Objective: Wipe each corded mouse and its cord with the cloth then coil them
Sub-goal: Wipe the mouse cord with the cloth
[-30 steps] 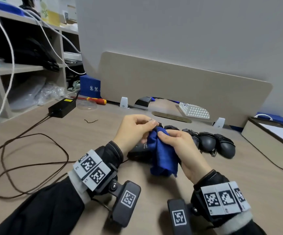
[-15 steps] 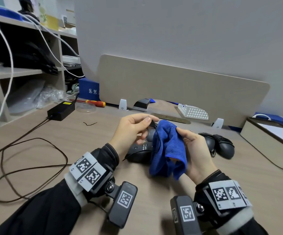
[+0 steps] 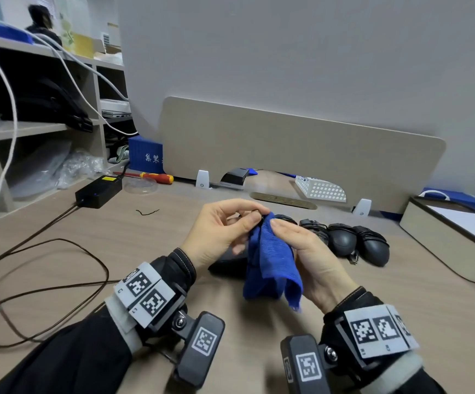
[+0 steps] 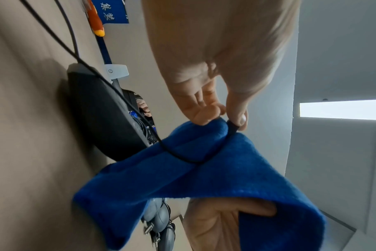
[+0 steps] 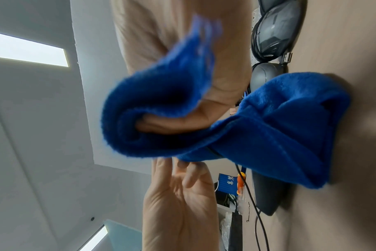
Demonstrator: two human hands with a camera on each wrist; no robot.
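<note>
A: Wiping the cord (image 4: 178, 155), I'd judge. The left hand (image 3: 219, 234) pinches its end at frame centre; the right hand (image 3: 304, 251) grips the blue cloth (image 3: 270, 265) folded round it.

B: And the mouse (image 4: 101, 115)?

A: On the table (image 3: 117, 237), under the cloth. Next probably calls for drawing cord through cloth.

B: Only the left wrist view shows the cord looping over the cloth.

Both your forearms reach forward in black sleeves, wrists raised off the counter (image 3: 60, 237). Your left hand (image 3: 219, 234) has thumb and forefinger pinched on the cord (image 4: 182, 155), the other fingers loosely curled. Your right hand (image 3: 307, 251) sits close beside it, fingers wrapped in the cloth (image 3: 270, 265), thumb on top, fingertips almost meeting the left's.
</note>
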